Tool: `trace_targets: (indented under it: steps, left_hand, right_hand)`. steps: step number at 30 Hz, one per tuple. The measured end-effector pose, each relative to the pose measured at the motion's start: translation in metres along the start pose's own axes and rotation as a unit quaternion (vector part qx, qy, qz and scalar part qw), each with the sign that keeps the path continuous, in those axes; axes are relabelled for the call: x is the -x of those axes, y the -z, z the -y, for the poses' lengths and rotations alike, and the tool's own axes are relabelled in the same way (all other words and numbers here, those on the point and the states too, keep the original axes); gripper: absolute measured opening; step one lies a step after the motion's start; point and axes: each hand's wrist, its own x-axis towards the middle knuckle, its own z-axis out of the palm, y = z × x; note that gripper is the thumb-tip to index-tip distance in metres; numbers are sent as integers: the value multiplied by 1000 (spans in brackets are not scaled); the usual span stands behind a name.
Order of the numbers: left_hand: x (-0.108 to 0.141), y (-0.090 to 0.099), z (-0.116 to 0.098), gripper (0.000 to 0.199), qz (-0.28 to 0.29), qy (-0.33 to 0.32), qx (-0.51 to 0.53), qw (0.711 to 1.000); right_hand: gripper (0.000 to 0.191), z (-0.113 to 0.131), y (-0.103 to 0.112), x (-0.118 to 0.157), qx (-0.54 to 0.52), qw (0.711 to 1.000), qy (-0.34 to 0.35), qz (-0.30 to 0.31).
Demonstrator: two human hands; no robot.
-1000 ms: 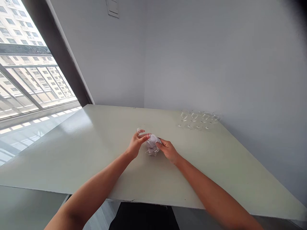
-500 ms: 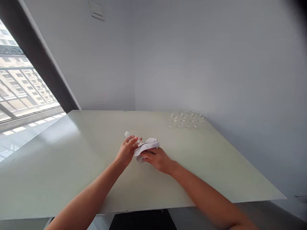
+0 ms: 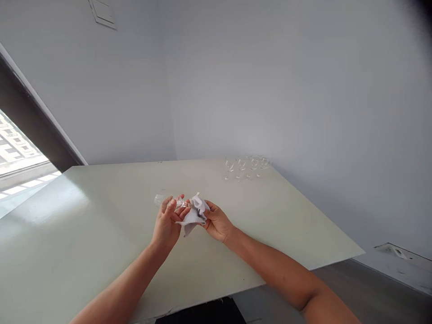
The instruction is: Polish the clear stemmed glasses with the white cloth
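My left hand (image 3: 168, 223) holds a small clear stemmed glass (image 3: 159, 200) on its side, base pointing left, above the pale table (image 3: 84, 225). My right hand (image 3: 216, 221) grips a crumpled white cloth (image 3: 195, 213) that wraps the bowl end of the glass. The two hands meet over the middle of the table, palms partly turned toward me. The bowl of the glass is hidden inside the cloth.
Several more clear stemmed glasses (image 3: 245, 165) stand in a group at the table's far right, near the grey wall. A window (image 3: 16, 162) lies to the left. The table's right edge drops to a dark floor (image 3: 354, 288).
The hands lifted the glass and cloth off the table and turned them; the cloth now hangs loose from the glass. The view swung to the right.
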Motion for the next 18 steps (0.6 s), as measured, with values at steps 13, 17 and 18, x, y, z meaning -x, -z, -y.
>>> trace_targets:
  steps: [13, 17, 18]
  left_hand:
    - [5, -4, -29, 58, -77, -300, -186, 932]
    - [15, -8, -12, 61, -33, -253, -264, 930]
    - [17, -11, -9, 61, -23, -247, -284, 926]
  right_hand:
    - [36, 23, -15, 30, 827, 526, 192, 51]
    - [32, 34, -26, 29, 829, 495, 261, 3]
    - [35, 34, -29, 27, 823, 503, 264, 4]
